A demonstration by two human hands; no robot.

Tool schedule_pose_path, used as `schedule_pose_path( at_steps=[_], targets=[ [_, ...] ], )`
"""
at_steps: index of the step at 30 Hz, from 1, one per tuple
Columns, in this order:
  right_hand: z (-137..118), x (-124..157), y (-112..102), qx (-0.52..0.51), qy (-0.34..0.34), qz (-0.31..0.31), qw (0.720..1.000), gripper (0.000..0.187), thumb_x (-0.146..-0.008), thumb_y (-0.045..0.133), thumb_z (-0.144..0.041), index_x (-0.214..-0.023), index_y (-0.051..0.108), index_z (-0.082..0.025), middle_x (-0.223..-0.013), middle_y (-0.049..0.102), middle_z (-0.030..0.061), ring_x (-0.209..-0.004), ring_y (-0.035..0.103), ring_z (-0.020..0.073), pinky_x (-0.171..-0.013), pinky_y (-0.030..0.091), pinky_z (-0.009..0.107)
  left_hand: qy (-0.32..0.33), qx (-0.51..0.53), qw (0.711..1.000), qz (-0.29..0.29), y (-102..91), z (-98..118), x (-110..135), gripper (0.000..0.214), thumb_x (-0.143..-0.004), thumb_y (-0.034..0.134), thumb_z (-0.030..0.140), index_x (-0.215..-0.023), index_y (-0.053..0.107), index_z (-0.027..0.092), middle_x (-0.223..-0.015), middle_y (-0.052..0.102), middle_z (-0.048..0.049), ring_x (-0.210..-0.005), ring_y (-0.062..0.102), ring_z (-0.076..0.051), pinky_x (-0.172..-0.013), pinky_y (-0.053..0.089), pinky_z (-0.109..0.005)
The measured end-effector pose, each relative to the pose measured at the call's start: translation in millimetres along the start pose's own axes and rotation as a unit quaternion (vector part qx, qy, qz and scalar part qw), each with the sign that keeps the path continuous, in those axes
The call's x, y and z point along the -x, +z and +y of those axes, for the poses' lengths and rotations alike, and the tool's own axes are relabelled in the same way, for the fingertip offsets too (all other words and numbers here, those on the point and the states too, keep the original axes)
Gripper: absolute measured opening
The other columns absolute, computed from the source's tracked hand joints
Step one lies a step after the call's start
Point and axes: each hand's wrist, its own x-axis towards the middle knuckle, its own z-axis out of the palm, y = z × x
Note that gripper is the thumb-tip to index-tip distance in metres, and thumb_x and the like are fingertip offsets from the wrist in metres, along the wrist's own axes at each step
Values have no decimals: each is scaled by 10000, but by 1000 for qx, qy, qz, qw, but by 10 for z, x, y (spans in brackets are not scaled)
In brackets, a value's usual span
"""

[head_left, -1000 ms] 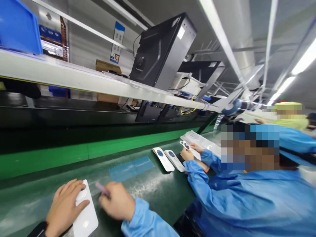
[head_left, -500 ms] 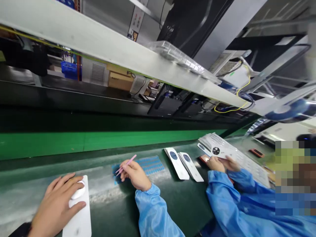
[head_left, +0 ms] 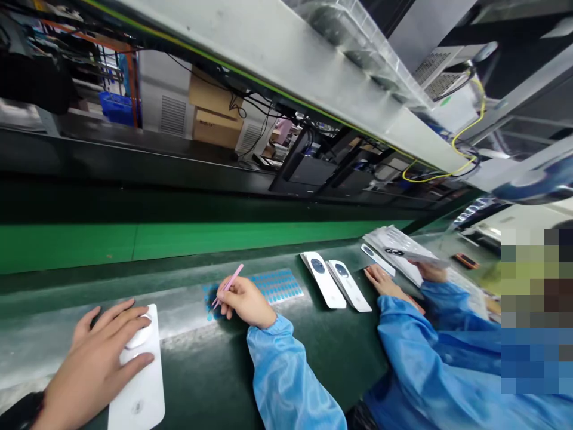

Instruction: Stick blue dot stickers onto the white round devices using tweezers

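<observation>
The right hand (head_left: pixel 244 301) is closed, pinching a slim pair of pink tweezers (head_left: pixel 229 285) between thumb and fingers. Their tips reach down to the left end of a blue sheet of small rounded stickers (head_left: pixel 277 285), which lies on a dark green bench mat (head_left: pixel 210 382). Whether the tips hold a sticker is too small to tell. A light blue sleeve (head_left: pixel 286 370) covers that wrist.

The left hand (head_left: pixel 96 364) is open, its fingers spread over a white oval piece (head_left: pixel 138 334). This sits on a long white round-cornered card (head_left: pixel 136 403) near the bottom edge of the view, and a dark band (head_left: pixel 20 412) circles the wrist.

Beyond the stickers, two white cards with dark blue round labels (head_left: pixel 323 279) lie side by side. To their right, a co-worker's blue-sleeved hand (head_left: pixel 385 283) rests on the bench, and the co-worker's other hand (head_left: pixel 430 272) is beside a stack of white printed sheets (head_left: pixel 396 242). Overhead, a clear plastic tray (head_left: pixel 358 42) sits on a white shelf (head_left: pixel 250 54).
</observation>
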Motion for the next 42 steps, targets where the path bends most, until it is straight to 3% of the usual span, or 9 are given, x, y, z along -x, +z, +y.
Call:
schedule_pose_path(
  at_steps=[5,9,12,15,22,27,34,37,42],
  targets=[
    [-9,-36,-8,29,24,-17,999,311,-786,792,-424,-756,618,-168,-556,642,-12,-486,596,117,-487,481,220,-29,10,999,-26,-27,167,-59,332,-863,621,507,-1117,781,365,-1302,796,-28,-1331,647,-395,-1137,381,-659],
    [-11,-63,21,23,28,-18,999,257,-774,773,-368,-734,624,-164,-557,644,-14,-473,587,105,-485,475,211,-15,17,997,-68,-11,386,-167,341,-855,667,435,-1173,766,361,-1323,787,-46,-1359,635,-404,-1139,405,-665],
    [-23,-70,36,18,38,-16,999,235,-786,770,-345,-738,630,-163,-552,643,-16,-471,589,103,-491,479,209,10,28,997,-65,28,471,-222,340,-844,697,390,-1177,757,363,-1329,785,-47,-1343,649,-390,-1138,424,-632],
    [-41,-67,48,23,41,-13,999,228,-800,783,-328,-741,640,-161,-569,656,-14,-479,593,99,-492,478,202,21,34,998,-56,53,452,-234,309,-834,708,399,-1133,765,346,-1334,781,-56,-1340,648,-381,-1140,436,-603],
    [-54,-58,69,30,60,1,998,215,-827,764,-293,-711,650,-152,-560,654,-13,-460,582,90,-463,457,186,27,29,998,-39,55,374,-246,285,-757,735,483,-1013,759,360,-1279,804,-36,-1306,666,-430,-1083,459,-658],
    [-10,-73,54,10,49,3,999,279,-798,788,-371,-686,651,-155,-538,632,-17,-458,577,91,-450,448,184,25,27,998,-42,63,397,-242,329,-723,758,493,-1028,755,370,-1295,799,-26,-1315,661,-417,-1089,466,-619],
    [-5,-31,-23,-40,21,-6,999,434,-697,856,-532,-685,645,-153,-567,659,14,-470,588,103,-456,470,201,5,48,998,-39,125,440,-211,427,-718,757,434,-1139,734,363,-1322,782,-28,-1364,618,-393,-1185,365,-610],
    [-37,0,52,-69,7,22,997,482,-666,879,-572,-686,629,-160,-583,660,19,-468,590,107,-432,454,199,5,59,998,-36,157,445,-211,477,-709,769,403,-1182,724,360,-1310,783,-34,-1371,611,-371,-1195,343,-588],
    [-40,33,403,-130,-17,67,989,508,-644,880,-599,-713,604,-179,-598,659,12,-451,588,113,-394,430,198,-7,84,995,-49,165,504,-230,567,-664,785,341,-1226,709,334,-1293,788,-49,-1392,589,-394,-1178,341,-614]
  ],
)
